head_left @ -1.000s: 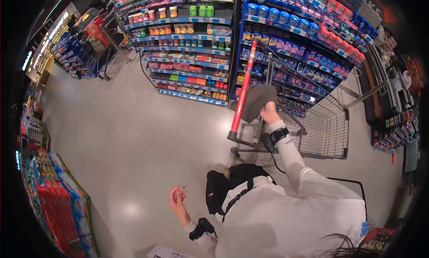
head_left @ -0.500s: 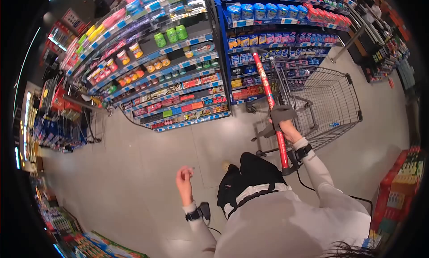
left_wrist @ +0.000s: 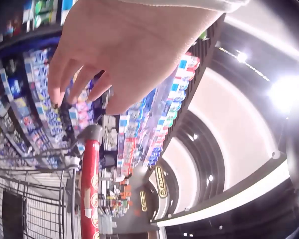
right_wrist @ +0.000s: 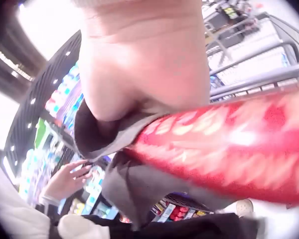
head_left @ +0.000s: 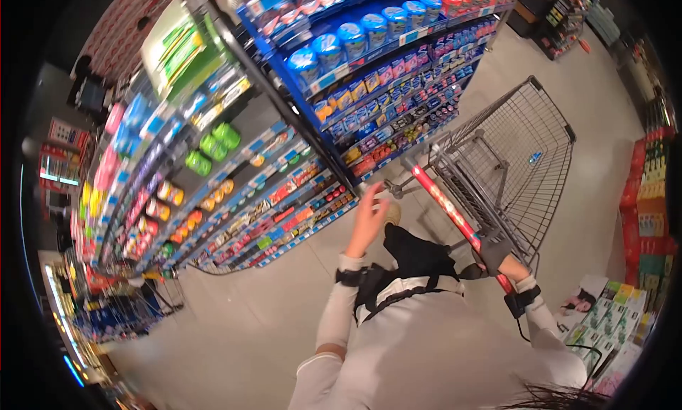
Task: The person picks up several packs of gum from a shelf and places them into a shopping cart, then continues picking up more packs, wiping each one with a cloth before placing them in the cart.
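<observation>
Right hand (head_left: 514, 269) holds grey cloth (head_left: 491, 254) on red handle (head_left: 447, 206); left hand (head_left: 368, 222) apart, fingers loosely bent.

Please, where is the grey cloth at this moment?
In the head view, the grey cloth is right of centre, at the right hand, near the lower end of the cart's red handle.

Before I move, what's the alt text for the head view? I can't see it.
The right hand holds a grey cloth at the red handle of an upright cart, while the left hand, open, is raised beyond the handle's other side. Shelves of packaged goods stand ahead and to the left.
</observation>
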{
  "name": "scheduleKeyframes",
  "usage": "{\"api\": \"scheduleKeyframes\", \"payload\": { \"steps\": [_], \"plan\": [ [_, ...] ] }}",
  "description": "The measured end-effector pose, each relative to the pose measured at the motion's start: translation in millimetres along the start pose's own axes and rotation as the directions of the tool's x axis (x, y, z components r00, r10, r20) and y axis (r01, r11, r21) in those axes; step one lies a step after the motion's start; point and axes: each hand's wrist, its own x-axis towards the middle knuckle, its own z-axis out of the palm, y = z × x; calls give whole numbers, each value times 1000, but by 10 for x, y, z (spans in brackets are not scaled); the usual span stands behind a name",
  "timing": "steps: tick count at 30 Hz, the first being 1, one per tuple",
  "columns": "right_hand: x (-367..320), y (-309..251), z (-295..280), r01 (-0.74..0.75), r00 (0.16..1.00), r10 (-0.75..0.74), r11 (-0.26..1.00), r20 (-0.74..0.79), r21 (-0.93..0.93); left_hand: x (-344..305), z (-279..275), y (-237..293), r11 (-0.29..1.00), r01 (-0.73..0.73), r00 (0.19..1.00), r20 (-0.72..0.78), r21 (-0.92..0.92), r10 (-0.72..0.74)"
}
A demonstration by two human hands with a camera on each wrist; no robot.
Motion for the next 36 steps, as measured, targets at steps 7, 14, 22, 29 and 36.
{"api": "scheduleKeyframes", "payload": {
  "steps": [7,14,22,29,36],
  "plan": [
    [349,-182,-283,-383,889,455,676,51,629,1068,374,204,846,-409,911,208,342,356],
    [522,58,-283,-427,901,426,904,-88,-1,1899,-659,-150,740,-420,897,115,526,427],
    [1106,577,190,-816,554,367,416,-747,-400,2685,-1141,-357,256,-128,842,-32,958,539],
    [1410,-266,-149,-599,677,436,794,-593,-100,2507,-1222,-300,310,-208,867,28,928,498],
    [1452,-149,-44,-468,765,233,842,-600,-269,2381,-1315,-395,405,-185,953,62,896,297]
  ]
}}
